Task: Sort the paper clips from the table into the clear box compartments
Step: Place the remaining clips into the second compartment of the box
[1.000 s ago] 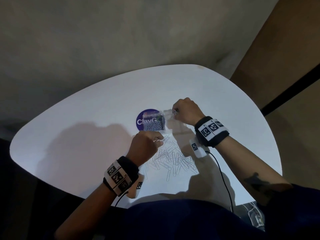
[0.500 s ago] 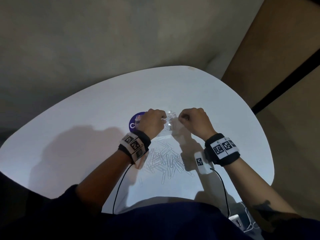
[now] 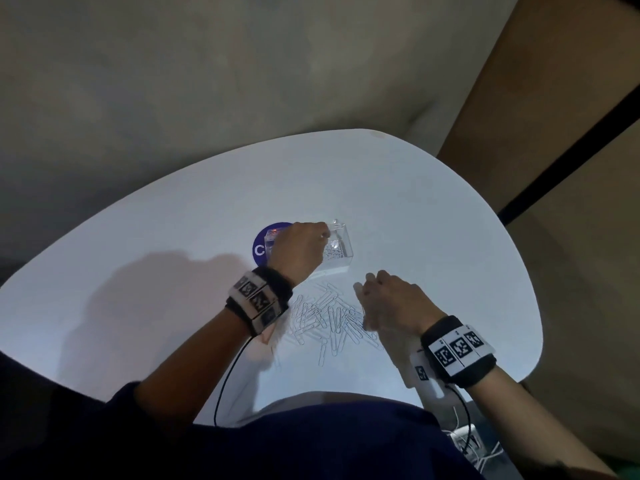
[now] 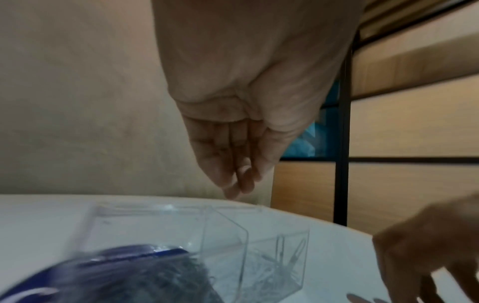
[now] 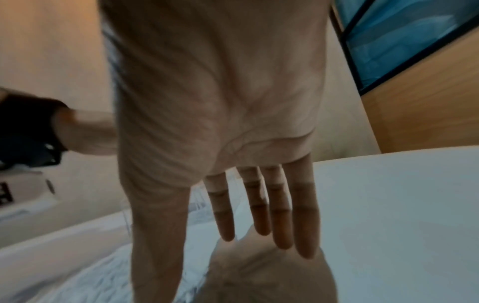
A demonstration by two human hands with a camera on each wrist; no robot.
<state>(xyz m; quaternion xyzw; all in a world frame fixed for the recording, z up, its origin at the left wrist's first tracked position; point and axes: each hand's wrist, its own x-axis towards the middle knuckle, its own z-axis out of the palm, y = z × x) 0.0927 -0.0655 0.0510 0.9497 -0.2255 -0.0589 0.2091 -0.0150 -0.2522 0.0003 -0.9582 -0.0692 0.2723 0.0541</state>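
Observation:
A clear box (image 3: 341, 252) with compartments stands mid-table, partly on a purple round sticker (image 3: 259, 249). In the left wrist view the clear box (image 4: 223, 242) shows a dense heap of clips on its left and a few clips (image 4: 282, 264) in the right compartment. My left hand (image 3: 323, 233) hovers over the box with fingers (image 4: 234, 180) pointing down, close together, and no clip showing between them. A pile of silver paper clips (image 3: 325, 320) lies nearer to me. Over the pile's right edge my right hand (image 3: 367, 289) spreads straight fingers (image 5: 261, 215) and holds nothing.
The white rounded table (image 3: 433, 216) has bare surface to the left, right and far side of the box. A black cable (image 3: 225, 382) runs from the left wristband over the near edge. Wooden panels (image 3: 571, 168) stand to the right, beyond the table.
My left hand went from the pile up to the box and now hangs over it. My right hand drew back from the box to the pile and opened its fingers.

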